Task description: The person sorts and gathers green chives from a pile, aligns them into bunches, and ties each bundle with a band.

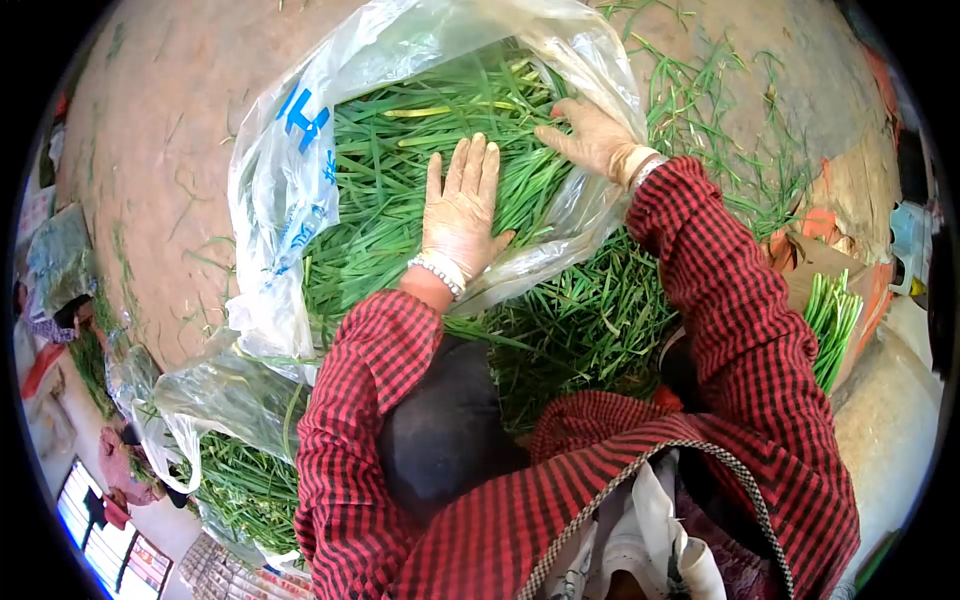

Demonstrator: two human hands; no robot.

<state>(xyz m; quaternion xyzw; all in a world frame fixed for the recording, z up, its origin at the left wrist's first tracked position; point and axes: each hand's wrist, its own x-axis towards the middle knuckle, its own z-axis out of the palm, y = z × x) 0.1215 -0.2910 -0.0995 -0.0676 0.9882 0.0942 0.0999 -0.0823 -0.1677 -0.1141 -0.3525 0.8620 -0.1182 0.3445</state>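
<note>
A large clear plastic bag (285, 190) with blue print lies open on the floor, filled with long green leafy stalks (375, 185). My left hand (463, 205), in a thin pale glove, rests flat on the stalks with its fingers stretched out. At the bag's right side is my right hand (597, 140), also gloved, with thumb and fingers apart near the inner edge of the plastic. Neither hand grips anything. Loose darker green leaves (590, 320) lie in a heap below the bag, between my knees.
Scattered leaves (720, 130) cover the floor at the upper right. A bundle of cut stalks (830, 325) stands at the right beside cardboard. Another plastic bag (235, 395) with greens sits at the lower left. A light-blue object (910, 245) is at the far right edge.
</note>
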